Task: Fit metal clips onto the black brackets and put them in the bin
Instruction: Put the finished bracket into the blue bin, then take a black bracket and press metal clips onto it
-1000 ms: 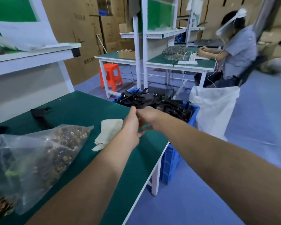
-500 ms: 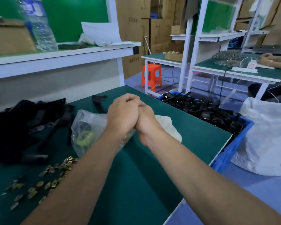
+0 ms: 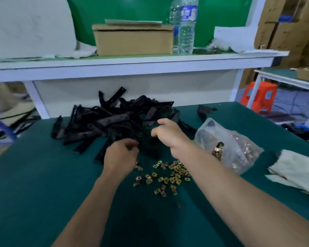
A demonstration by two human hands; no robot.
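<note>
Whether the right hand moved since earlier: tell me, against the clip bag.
Yes. The right hand crossed leftward past the clip bag to the bracket pile.

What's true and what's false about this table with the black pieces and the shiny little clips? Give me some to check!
1. The black brackets lie in a heap on the green table. True.
2. A water bottle stands beside the cardboard box on the shelf. True.
3. The loose metal clips sit inside the cardboard box. False: they lie scattered on the green table, in front of the heap.
4. The plastic bag lies left of both hands. False: it lies right of the right hand.
5. The stool is blue. False: it is orange.
</note>
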